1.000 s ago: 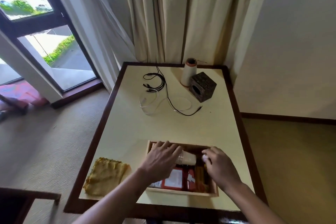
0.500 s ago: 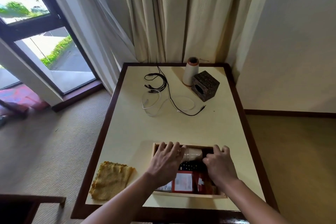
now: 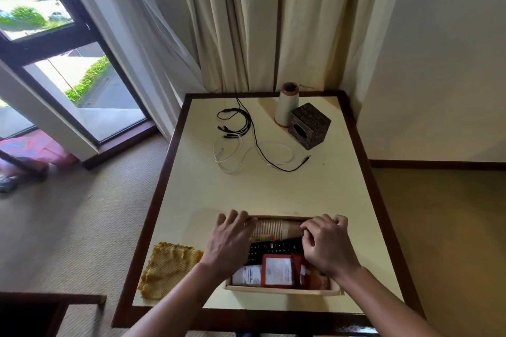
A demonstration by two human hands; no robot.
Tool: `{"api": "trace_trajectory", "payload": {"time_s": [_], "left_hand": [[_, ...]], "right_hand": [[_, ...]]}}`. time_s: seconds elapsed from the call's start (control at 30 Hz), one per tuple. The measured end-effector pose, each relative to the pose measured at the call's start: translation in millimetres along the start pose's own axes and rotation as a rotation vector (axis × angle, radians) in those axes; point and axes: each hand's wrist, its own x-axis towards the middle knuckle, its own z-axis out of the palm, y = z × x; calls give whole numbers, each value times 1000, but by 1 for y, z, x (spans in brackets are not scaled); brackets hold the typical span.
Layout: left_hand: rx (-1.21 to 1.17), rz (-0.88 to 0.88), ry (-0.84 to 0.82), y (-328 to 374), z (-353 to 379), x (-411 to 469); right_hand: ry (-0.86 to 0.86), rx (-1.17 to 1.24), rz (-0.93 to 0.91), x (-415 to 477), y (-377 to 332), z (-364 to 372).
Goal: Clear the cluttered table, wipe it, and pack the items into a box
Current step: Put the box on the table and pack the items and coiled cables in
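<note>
At near edge of table (image 3: 273,194), centre: open wooden box (image 3: 284,291), both hands working inside it. Stack of paper cups (image 3: 276,228) lies on its side along the box's far wall. Left hand (image 3: 232,241) has fingers laid fairly straight over the stack's rim end, pressing. Right hand (image 3: 325,243) has fingers curled on the base end, gripping it. Judgement: the two ends are squeezed so the long stack seats flat between the side walls.

Nearer in the box: black remote (image 3: 273,250), red packets (image 3: 278,271), white paper (image 3: 246,276) — packed tight, little room left.

Near-left corner: yellow cloth (image 3: 168,268), flat, beside the box, not touching — likely kept out for wiping.

Far half, unpacked: black cables (image 3: 241,123) and white cable (image 3: 235,156), loosely tangled; thread cone (image 3: 287,105) upright at far edge, dark carved cube (image 3: 309,124) touching it.

Surface: pale top, dark wood border. Room: carpet, cream curtains (image 3: 246,22), window (image 3: 54,49) at left, plain wall at right.
</note>
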Motion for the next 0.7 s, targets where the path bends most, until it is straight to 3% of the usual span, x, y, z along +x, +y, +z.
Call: {"api": "trace_trajectory", "payload": {"time_s": [0.13,0.27,0.43,0.6,0.7], "left_hand": [[63,66,-36,-8,-2,1],[85,57,-55,-4,-2,5],[30,86,-15,0,-4,2],[3,126,-24,1,-10,1],[-25,114,-11,1,-12,1]], "right_hand": [[-153,22,-54,2,-13,-3],[-263,-6,64,2,-25,-1],[-252,112,228,-2,-35,5],[-248,146,213,0,-34,-2],[-152,134,186,8,-30,-12]]}}
